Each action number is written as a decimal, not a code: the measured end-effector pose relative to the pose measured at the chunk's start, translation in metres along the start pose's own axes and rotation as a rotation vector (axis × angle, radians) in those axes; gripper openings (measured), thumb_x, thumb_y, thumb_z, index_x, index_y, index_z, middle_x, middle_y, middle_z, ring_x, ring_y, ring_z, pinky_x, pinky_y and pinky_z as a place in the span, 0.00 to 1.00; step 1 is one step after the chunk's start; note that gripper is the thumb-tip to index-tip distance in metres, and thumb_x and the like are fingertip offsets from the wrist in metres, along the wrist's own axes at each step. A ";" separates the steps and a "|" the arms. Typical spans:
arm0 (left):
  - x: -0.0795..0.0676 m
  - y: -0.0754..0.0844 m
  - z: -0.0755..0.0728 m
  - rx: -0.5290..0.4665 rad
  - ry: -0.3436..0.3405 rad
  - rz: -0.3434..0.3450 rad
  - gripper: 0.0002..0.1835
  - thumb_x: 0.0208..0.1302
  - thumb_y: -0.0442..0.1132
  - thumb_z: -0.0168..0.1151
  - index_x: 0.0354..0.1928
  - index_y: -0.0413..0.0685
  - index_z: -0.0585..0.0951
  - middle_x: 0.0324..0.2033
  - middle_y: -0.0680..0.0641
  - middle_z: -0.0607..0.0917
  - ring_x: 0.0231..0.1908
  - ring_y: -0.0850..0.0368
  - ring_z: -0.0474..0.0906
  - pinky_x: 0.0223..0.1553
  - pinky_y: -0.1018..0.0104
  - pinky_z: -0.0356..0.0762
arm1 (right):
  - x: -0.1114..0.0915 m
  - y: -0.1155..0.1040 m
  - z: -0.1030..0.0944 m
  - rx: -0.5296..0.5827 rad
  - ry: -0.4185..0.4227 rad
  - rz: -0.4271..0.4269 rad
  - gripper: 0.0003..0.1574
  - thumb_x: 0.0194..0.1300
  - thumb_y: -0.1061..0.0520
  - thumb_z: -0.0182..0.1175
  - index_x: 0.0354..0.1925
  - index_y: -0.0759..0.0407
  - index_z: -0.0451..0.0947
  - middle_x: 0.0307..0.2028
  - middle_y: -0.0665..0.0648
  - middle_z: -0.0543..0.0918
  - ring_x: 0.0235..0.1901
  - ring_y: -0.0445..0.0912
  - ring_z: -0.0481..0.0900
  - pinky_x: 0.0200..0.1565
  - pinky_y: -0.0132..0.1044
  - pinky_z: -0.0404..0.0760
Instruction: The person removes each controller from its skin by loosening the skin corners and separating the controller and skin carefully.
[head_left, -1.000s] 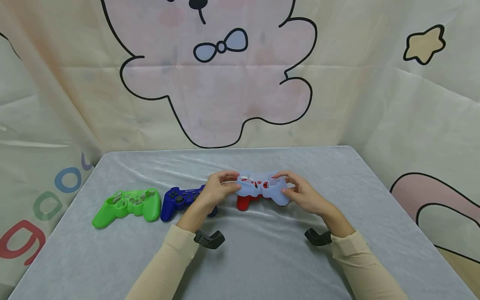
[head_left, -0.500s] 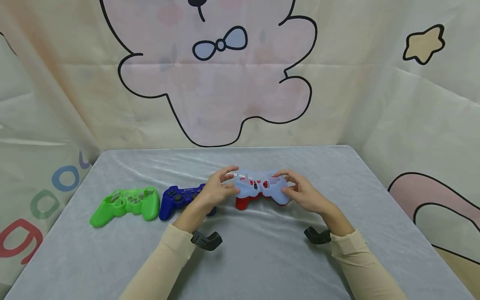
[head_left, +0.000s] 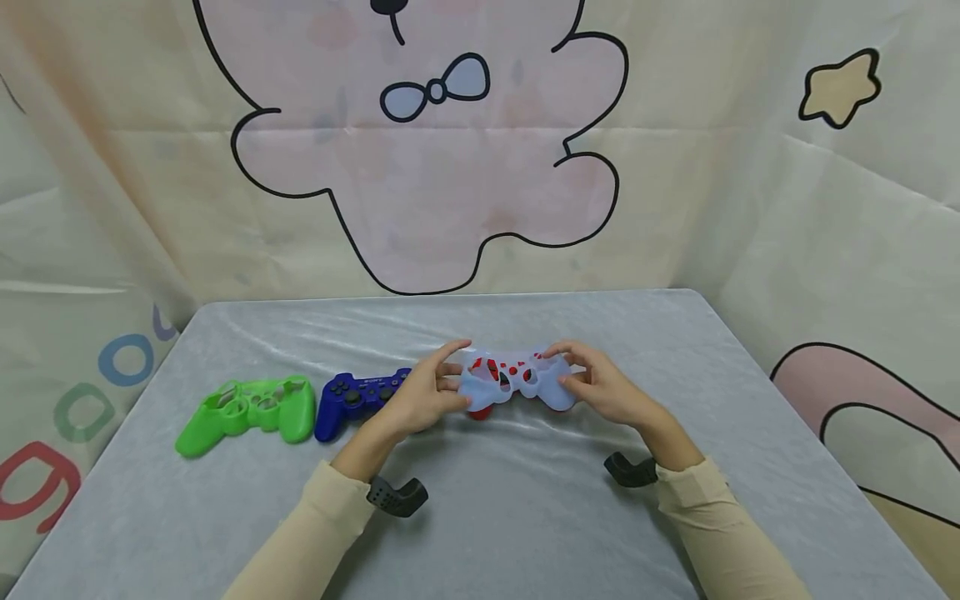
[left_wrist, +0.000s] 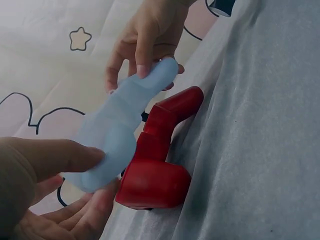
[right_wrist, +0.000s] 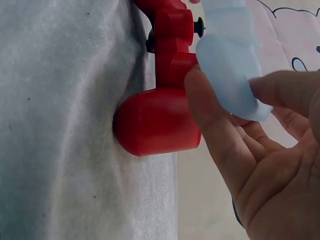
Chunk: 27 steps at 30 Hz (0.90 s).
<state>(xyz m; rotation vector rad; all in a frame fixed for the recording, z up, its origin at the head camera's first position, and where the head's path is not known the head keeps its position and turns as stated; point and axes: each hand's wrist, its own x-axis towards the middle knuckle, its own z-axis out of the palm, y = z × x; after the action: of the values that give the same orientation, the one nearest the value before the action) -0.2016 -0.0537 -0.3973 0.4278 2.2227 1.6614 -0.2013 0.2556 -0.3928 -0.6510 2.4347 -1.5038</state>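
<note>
A pale bluish-white controller cover [head_left: 551, 390] hangs over a red game controller [left_wrist: 155, 185] that lies on the cloth. In the left wrist view, my left hand [head_left: 422, 393] pinches one handle of the cover, thumb on top and fingers beneath. At the opposite handle my right hand [head_left: 609, 387] holds the cover between thumb and fingers. Red shows through the cover's holes, and one red handle [head_left: 481, 412] peeks out below. Both wrist views show a gap between parts of the cover and the controller, whose black stick [right_wrist: 199, 27] points toward the cover.
Left of my left hand lies a blue controller [head_left: 337, 408], partly hidden by that hand and forearm. Farther left is a bright green controller cover [head_left: 247, 412]. Grey cloth [head_left: 517, 517] covers the table, and a printed curtain [head_left: 450, 208] hangs behind it.
My left hand has moved left and slightly down, its index finger straighter. The cover has shifted left, hiding more of the red left handle, while more red shows through its holes.
</note>
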 end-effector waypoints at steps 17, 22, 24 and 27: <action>-0.002 -0.002 -0.001 0.007 0.096 -0.003 0.18 0.57 0.26 0.64 0.51 0.36 0.86 0.48 0.38 0.86 0.40 0.58 0.77 0.36 0.72 0.75 | 0.000 -0.005 0.005 0.024 -0.002 0.026 0.22 0.72 0.69 0.53 0.62 0.62 0.70 0.51 0.69 0.71 0.31 0.46 0.83 0.31 0.41 0.84; -0.001 0.000 -0.009 -0.090 -0.007 -0.002 0.31 0.57 0.23 0.56 0.66 0.39 0.77 0.61 0.35 0.80 0.50 0.53 0.81 0.42 0.68 0.78 | 0.001 -0.004 0.003 0.025 -0.009 0.027 0.21 0.72 0.69 0.54 0.62 0.62 0.71 0.50 0.69 0.72 0.30 0.47 0.82 0.32 0.40 0.84; -0.001 0.001 -0.011 -0.124 -0.046 -0.001 0.35 0.56 0.22 0.54 0.70 0.42 0.72 0.67 0.35 0.75 0.55 0.50 0.81 0.44 0.65 0.78 | 0.002 -0.003 0.003 0.028 -0.009 0.021 0.21 0.72 0.69 0.54 0.61 0.63 0.71 0.49 0.69 0.73 0.30 0.46 0.82 0.32 0.40 0.83; -0.001 0.002 -0.013 -0.131 -0.094 0.000 0.41 0.56 0.21 0.53 0.75 0.51 0.67 0.72 0.35 0.68 0.63 0.44 0.77 0.47 0.63 0.77 | 0.003 -0.002 0.003 0.037 -0.012 0.012 0.22 0.71 0.69 0.55 0.61 0.63 0.71 0.49 0.70 0.74 0.31 0.46 0.83 0.33 0.40 0.84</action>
<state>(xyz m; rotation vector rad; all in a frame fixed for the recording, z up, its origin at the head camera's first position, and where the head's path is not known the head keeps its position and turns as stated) -0.2058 -0.0646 -0.3918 0.4617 2.0330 1.7370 -0.2021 0.2513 -0.3921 -0.6354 2.3915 -1.5328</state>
